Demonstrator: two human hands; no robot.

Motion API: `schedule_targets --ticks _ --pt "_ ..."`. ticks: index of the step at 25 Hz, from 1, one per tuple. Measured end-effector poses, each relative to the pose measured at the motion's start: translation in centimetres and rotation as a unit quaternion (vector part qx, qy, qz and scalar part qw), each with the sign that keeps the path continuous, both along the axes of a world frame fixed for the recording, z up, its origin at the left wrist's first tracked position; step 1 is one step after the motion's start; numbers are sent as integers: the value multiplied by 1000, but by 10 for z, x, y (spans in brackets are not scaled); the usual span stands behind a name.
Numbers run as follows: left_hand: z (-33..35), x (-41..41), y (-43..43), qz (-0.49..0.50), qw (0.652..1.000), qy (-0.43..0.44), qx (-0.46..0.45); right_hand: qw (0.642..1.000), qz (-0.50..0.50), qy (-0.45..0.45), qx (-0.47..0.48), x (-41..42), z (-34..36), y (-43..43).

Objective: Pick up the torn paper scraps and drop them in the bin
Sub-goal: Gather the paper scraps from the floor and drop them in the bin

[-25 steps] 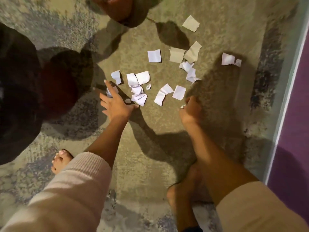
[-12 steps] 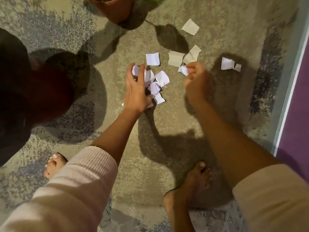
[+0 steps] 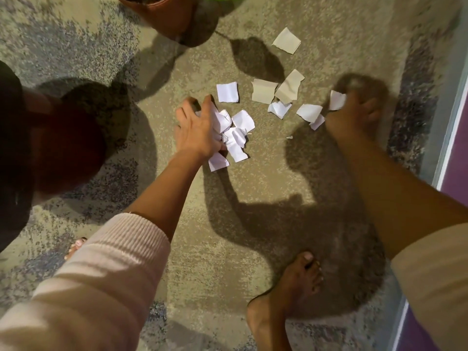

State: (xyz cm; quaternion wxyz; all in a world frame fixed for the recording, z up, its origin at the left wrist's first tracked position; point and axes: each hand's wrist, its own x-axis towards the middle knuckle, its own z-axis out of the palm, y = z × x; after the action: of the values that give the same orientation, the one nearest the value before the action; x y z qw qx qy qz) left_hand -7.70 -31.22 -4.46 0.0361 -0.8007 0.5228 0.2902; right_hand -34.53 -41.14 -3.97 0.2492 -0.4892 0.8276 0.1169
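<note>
As the left hand (image 3: pixel 200 130) claws its grip round the scrap heap (image 3: pixel 236 134) at centre and the right hand (image 3: pixel 354 115) pinches one scrap (image 3: pixel 336 100) at two o'clock, loose pieces may spill. The beige scraps (image 3: pixel 263 91) at one o'clock could be missed.

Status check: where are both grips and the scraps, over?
Left grip curled on white scrap pile. Right grip, blurred, pinches one white scrap. Tan scraps loose on carpet. Nothing blocking them.
</note>
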Motion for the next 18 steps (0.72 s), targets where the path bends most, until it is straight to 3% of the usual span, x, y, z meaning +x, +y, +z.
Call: schedule_targets --ticks 3,8,11,14,18 --pt "3 -6 -9 -44 998 32 -16 997 45 -40 -48 57 1 24" --pt "9 -3 -21 -77 993 82 -21 952 64 -282 -103 106 10 31" --pt "9 5 -31 -77 995 66 13 966 80 -177 -172 92 14 -10" --pt "5 6 -45 -120 991 24 45 976 172 -98 -92 83 13 -58" --pt "-2 -2 -68 -186 981 18 42 955 271 -116 19 91 5 -79"
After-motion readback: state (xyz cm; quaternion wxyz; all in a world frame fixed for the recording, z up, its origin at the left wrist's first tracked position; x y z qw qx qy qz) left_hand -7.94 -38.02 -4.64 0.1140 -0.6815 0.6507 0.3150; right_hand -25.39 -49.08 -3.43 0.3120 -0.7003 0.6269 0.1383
